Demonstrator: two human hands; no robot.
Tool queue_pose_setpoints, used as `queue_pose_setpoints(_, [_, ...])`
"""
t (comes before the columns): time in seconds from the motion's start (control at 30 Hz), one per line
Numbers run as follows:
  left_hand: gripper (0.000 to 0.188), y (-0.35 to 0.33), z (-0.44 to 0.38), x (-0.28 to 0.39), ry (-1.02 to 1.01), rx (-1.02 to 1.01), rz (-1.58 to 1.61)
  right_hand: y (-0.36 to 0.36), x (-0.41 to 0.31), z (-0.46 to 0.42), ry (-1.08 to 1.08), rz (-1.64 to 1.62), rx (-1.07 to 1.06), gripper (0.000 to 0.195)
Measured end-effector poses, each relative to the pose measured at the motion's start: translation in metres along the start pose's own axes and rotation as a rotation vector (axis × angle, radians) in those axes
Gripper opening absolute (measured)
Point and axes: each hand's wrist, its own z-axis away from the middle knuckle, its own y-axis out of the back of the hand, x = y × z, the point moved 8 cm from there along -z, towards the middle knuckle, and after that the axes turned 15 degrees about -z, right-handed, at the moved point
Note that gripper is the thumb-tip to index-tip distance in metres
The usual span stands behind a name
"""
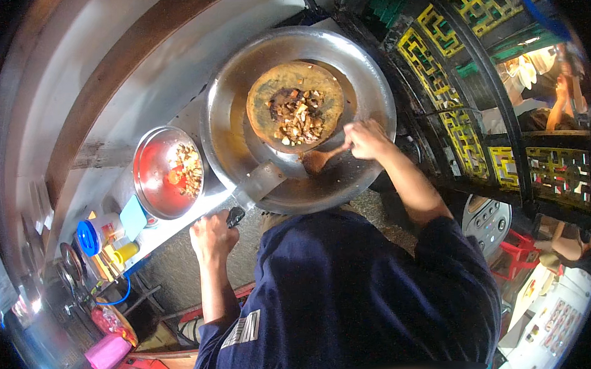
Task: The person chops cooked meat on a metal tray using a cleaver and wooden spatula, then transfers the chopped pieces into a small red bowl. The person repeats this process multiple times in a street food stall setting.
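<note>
A round wooden chopping block (262,97) sits inside a wide metal basin (370,78), with a heap of chopped brown and pale food pieces (301,115) on top. By its black handle, my left hand (212,238) grips a cleaver (262,184), whose blade reaches over the basin's near-left rim. My right hand (369,140) is closed around the handle of a wooden spoon (317,160). The spoon's bowl is beside the block's near edge, within the basin; whether it touches the block I cannot tell.
Left of the basin stands a metal bowl (150,168) holding more chopped pieces and something red. A blue-lidded plastic jar (88,238) and a yellow container (126,252) are farther left. Yellow lattice panels (423,75) line the right. Other people's arms (558,100) show beyond them.
</note>
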Motion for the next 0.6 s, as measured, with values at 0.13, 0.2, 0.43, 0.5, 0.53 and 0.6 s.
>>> queue_pose_setpoints(0.13, [0.033, 0.006, -0.006, -0.026, 0.017, -0.01, 0.082, -0.019, -0.038, 0.044, 0.067, -0.026, 0.024, 0.03])
queue_pose_setpoints(0.2, [0.035, -0.005, -0.018, -0.036, 0.016, -0.071, 0.082, -0.051, -0.036, 0.032, 0.114, -0.073, 0.102, 0.024])
queue_pose_setpoints(0.43, [0.033, -0.007, -0.04, -0.054, -0.093, 0.049, 0.08, -0.036, -0.016, 0.06, -0.044, 0.007, 0.162, 0.026])
queue_pose_setpoints(0.5, [0.03, -0.009, -0.041, -0.054, -0.118, 0.091, 0.061, -0.018, -0.033, 0.073, -0.058, 0.008, 0.166, 0.024])
queue_pose_setpoints(0.53, [0.029, -0.009, -0.042, -0.054, -0.129, 0.112, 0.048, -0.013, -0.042, 0.08, -0.115, -0.016, 0.128, 0.027])
queue_pose_setpoints(0.6, [0.026, -0.003, -0.041, -0.048, -0.152, 0.13, 0.031, -0.008, -0.065, 0.093, -0.227, -0.067, 0.053, 0.032])
